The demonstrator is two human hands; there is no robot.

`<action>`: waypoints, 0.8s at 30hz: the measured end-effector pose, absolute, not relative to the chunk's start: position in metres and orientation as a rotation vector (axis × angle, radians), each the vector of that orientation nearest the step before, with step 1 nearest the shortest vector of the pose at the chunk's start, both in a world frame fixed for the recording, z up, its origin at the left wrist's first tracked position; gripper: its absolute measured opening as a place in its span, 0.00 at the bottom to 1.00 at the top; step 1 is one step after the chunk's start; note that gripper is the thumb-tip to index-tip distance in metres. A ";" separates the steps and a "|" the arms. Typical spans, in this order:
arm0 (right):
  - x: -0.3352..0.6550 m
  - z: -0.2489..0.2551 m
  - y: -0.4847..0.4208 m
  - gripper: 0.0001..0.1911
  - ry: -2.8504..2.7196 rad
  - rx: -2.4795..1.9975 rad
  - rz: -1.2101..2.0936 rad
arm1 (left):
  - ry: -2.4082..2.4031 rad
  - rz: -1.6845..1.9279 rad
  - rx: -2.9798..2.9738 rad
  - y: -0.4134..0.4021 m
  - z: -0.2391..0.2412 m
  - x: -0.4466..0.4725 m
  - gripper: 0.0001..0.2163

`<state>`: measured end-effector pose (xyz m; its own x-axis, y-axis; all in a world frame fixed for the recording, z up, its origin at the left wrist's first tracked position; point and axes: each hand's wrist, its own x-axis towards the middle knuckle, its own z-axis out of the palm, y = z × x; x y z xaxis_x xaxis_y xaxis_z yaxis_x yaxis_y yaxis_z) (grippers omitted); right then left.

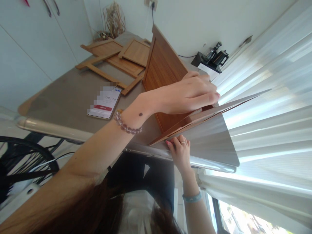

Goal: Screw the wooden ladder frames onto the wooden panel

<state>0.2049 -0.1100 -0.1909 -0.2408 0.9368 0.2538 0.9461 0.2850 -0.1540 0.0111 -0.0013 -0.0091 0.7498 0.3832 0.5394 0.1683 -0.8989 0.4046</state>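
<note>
A brown wooden panel [161,66] stands upright on the grey table [65,97]. A second thin board [207,113] leans out from it to the right, seen almost edge-on. My left hand [187,94], with a bead bracelet on the wrist, reaches in from the lower left. Its fingers are closed over the top edge where the two boards meet. My right hand [180,152], wearing a ring and a blue wristband, comes up from below and grips the thin board's near corner at the table's edge.
A phone [104,103] showing a timer lies on the table left of the panels. Several flat wooden frame parts [117,58] lie at the back, with dry grass [113,19] behind them. A black device [212,60] sits at the far right. White curtains [268,113] hang on the right, and a black chair [24,162] is at lower left.
</note>
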 end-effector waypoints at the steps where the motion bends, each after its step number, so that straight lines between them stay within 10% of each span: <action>1: 0.205 -0.191 -0.110 0.19 -2.266 -1.716 -0.044 | 0.412 0.924 2.609 0.000 -0.009 0.011 0.18; 24: 0.199 -0.200 -0.117 0.18 -2.189 -1.682 -0.085 | 0.463 1.127 2.654 0.003 -0.022 0.022 0.12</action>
<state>0.1991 -0.1174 -0.1995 -0.2135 0.9195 0.3301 0.9423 0.2830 -0.1790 0.0217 0.0034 -0.0222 0.6559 0.3693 0.6583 0.1998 -0.9260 0.3203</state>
